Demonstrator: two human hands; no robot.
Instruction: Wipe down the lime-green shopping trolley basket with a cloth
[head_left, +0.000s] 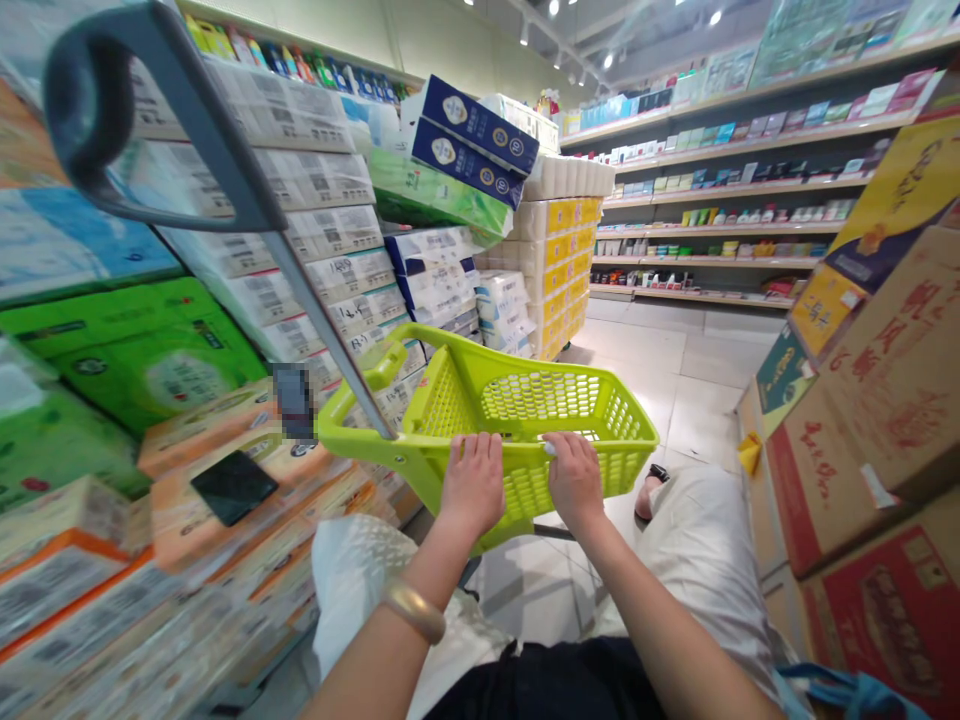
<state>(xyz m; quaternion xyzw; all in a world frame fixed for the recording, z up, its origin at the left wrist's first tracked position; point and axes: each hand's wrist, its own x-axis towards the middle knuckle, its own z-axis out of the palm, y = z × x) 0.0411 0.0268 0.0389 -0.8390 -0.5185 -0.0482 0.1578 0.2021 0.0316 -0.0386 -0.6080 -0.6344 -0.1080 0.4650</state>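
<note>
A lime-green rolling shopping basket with perforated walls stands in front of me. My left hand is closed over its near rim, fingers curled to the inside. To the right, my right hand grips the same rim. A small white bit shows by its fingertips; I cannot make out what it is. The basket's grey pull handle sticks up to the left on a metal rod, with neither hand on it. Few details of the basket's inside show.
A dark phone lies on orange-and-white packs at left. Stacked paper packs rise behind the basket. Cardboard cartons stand close on the right. Shelves of small goods line the back beyond the tiled floor.
</note>
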